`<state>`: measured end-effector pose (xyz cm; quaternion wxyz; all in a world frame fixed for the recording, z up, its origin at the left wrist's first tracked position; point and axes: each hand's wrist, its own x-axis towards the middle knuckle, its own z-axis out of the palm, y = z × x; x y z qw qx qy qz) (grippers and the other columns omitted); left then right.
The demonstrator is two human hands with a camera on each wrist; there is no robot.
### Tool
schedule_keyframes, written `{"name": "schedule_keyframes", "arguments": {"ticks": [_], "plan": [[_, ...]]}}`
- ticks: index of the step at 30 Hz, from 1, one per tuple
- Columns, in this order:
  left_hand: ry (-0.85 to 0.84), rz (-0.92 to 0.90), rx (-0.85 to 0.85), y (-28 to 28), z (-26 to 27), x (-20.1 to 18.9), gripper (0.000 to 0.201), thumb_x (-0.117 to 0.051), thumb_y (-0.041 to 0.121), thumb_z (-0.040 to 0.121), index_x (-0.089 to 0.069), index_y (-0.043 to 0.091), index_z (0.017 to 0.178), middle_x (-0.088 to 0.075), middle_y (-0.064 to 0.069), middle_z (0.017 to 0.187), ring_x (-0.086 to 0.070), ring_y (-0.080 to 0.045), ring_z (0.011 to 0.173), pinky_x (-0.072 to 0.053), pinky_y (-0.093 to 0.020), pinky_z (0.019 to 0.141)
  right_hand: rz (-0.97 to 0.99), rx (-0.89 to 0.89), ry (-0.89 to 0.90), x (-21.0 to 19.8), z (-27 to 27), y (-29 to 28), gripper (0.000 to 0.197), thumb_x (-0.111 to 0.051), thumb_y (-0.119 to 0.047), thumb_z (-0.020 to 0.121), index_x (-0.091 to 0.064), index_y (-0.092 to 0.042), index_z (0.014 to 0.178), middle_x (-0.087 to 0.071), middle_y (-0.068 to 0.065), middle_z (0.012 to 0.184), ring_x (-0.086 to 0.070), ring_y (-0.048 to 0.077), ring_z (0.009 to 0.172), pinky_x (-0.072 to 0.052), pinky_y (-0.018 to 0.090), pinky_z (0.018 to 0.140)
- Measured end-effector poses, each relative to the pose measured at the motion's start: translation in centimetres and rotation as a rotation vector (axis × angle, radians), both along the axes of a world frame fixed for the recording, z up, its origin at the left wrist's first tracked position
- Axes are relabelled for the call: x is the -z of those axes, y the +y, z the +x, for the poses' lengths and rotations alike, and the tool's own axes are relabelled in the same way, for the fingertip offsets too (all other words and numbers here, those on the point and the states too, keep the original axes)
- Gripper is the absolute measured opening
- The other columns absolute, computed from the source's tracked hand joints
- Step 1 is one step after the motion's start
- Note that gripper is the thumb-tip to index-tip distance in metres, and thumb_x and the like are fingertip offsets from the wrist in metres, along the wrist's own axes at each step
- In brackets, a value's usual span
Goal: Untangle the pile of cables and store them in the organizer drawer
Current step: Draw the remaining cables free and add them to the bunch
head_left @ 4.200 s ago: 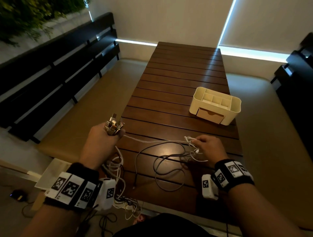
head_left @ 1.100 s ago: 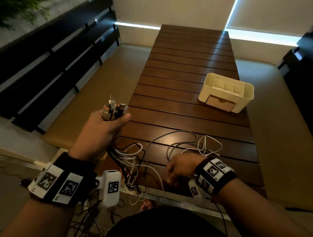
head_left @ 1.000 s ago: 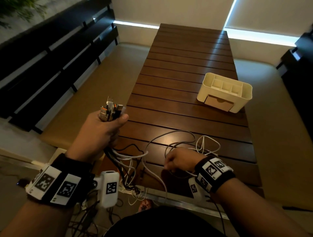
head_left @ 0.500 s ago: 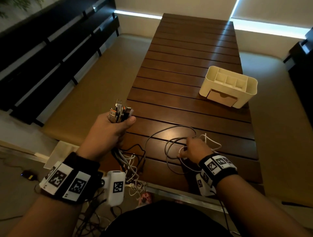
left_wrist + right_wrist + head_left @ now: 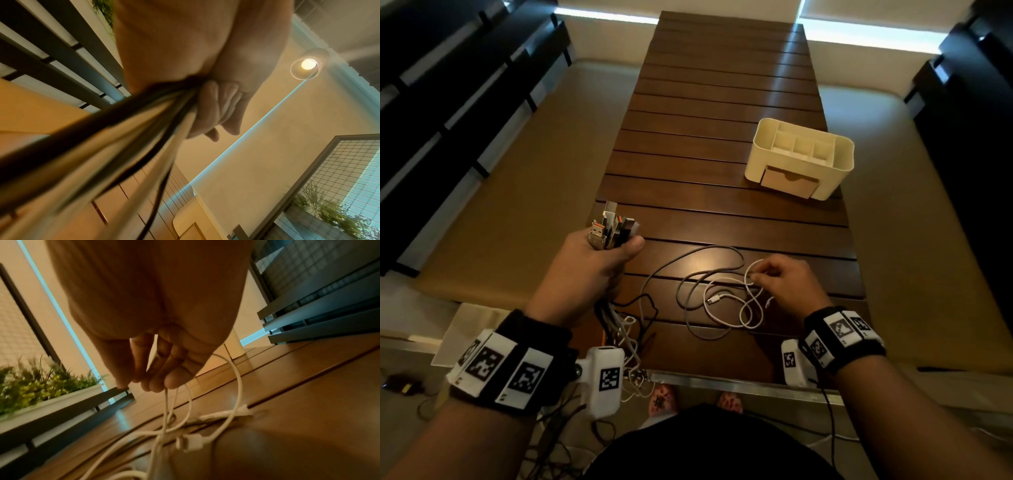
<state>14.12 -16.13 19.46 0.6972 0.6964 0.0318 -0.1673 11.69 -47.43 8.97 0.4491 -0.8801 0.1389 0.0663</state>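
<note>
My left hand [image 5: 599, 260] grips a bundle of cable plugs [image 5: 611, 228] upright at the table's left edge, and the cords [image 5: 115, 129] hang down from my fist past the near edge. A white cable [image 5: 726, 301] and a grey cable [image 5: 688, 274] lie looped on the wooden table [image 5: 722, 102] in front of me. My right hand [image 5: 784, 281] pinches a loop of the white cable [image 5: 234, 374] just above the table. The cream organizer [image 5: 799, 157] stands further back on the right, with its front drawer [image 5: 787, 181] closed.
Tan cushioned benches flank the table on both sides, with dark slatted backrests [image 5: 448, 102] beyond them. More cables [image 5: 558, 442] lie on the floor by my feet. A metal rail [image 5: 739, 385] runs along the table's near edge.
My right hand has moved from the near left of the loose cables to their far right and has pinched the white cable. The left hand keeps its grip on the plugs.
</note>
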Motion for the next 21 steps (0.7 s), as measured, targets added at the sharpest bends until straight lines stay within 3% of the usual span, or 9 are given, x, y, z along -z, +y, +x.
{"name": "schedule_keyframes", "arguments": {"ticks": [3,6,8,11,14,16,19,21], "plan": [[0.008,-0.001,0.005,-0.5,0.1,0.3,0.005,-0.063,0.014,0.094,-0.064,0.018,0.093,-0.028,0.002,0.055,-0.022,-0.013,0.043,-0.022,-0.023,0.043,-0.107,-0.077,0.095,0.8,-0.4,-0.3,0.01,-0.074,-0.021,0.089,-0.072,-0.022,0.098,-0.069,-0.006,0.1,-0.066,0.008,0.086,-0.053,0.024,0.073],[0.013,-0.013,-0.007,-0.8,0.1,0.5,0.005,-0.062,0.012,0.094,-0.064,0.016,0.097,-0.027,0.002,0.054,-0.021,-0.013,0.044,-0.018,-0.027,0.045,-0.269,-0.085,0.126,1.1,-0.7,-0.6,0.017,-0.07,-0.021,0.091,-0.07,-0.016,0.108,-0.067,0.001,0.106,-0.063,0.016,0.094,-0.053,0.032,0.084],[0.019,-0.015,-0.009,-0.8,0.1,0.5,0.005,-0.062,0.012,0.094,-0.063,0.015,0.098,-0.027,0.001,0.055,-0.021,-0.012,0.044,-0.017,-0.028,0.046,-0.28,-0.051,0.035,1.0,-0.7,-0.4,0.01,-0.066,-0.02,0.093,-0.069,-0.016,0.101,-0.066,-0.001,0.103,-0.064,0.016,0.092,-0.056,0.037,0.085],[0.027,-0.008,-0.019,-0.5,0.1,0.5,0.005,-0.062,0.012,0.094,-0.064,0.016,0.097,-0.027,-0.001,0.056,-0.021,-0.013,0.045,-0.019,-0.027,0.046,-0.262,-0.017,-0.164,0.8,-0.2,0.2,0.006,-0.063,-0.019,0.095,-0.067,-0.017,0.091,-0.06,-0.005,0.097,-0.06,0.011,0.088,-0.055,0.031,0.078],[0.028,-0.013,-0.025,0.0,0.0,0.5,0.007,-0.062,0.013,0.095,-0.065,0.019,0.094,-0.028,0.001,0.055,-0.022,-0.013,0.044,-0.02,-0.026,0.046,-0.252,0.094,-0.271,0.7,0.9,-0.1,0.004,-0.066,-0.018,0.093,-0.066,-0.014,0.096,-0.057,-0.002,0.104,-0.057,0.011,0.09,-0.052,0.026,0.077],[0.028,-0.015,-0.043,0.3,-0.2,0.6,0.007,-0.062,0.013,0.095,-0.065,0.019,0.095,-0.026,0.0,0.056,-0.021,-0.013,0.045,-0.02,-0.027,0.046,-0.287,0.189,-0.187,1.1,1.4,-1.3,0.021,-0.07,-0.024,0.091,-0.065,-0.015,0.109,-0.052,0.001,0.117,-0.056,0.017,0.102,-0.051,0.032,0.087],[0.027,-0.015,-0.072,0.7,-0.4,0.9,0.006,-0.063,0.014,0.093,-0.064,0.016,0.099,-0.025,0.0,0.055,-0.02,-0.013,0.046,-0.021,-0.026,0.045,-0.414,0.175,0.168,1.2,1.6,-2.9,0.046,-0.071,-0.042,0.088,-0.059,-0.018,0.126,-0.049,0.006,0.129,-0.054,0.027,0.116,-0.049,0.045,0.099],[0.03,-0.012,-0.084,0.9,-0.4,1.2,0.006,-0.065,0.015,0.092,-0.064,0.016,0.097,-0.026,0.002,0.054,-0.021,-0.013,0.045,-0.022,-0.025,0.045,-0.435,0.101,0.289,1.3,1.5,-3.4,0.026,-0.07,-0.041,0.089,-0.065,-0.021,0.106,-0.064,0.006,0.112,-0.063,0.024,0.099,-0.054,0.043,0.088]]}}
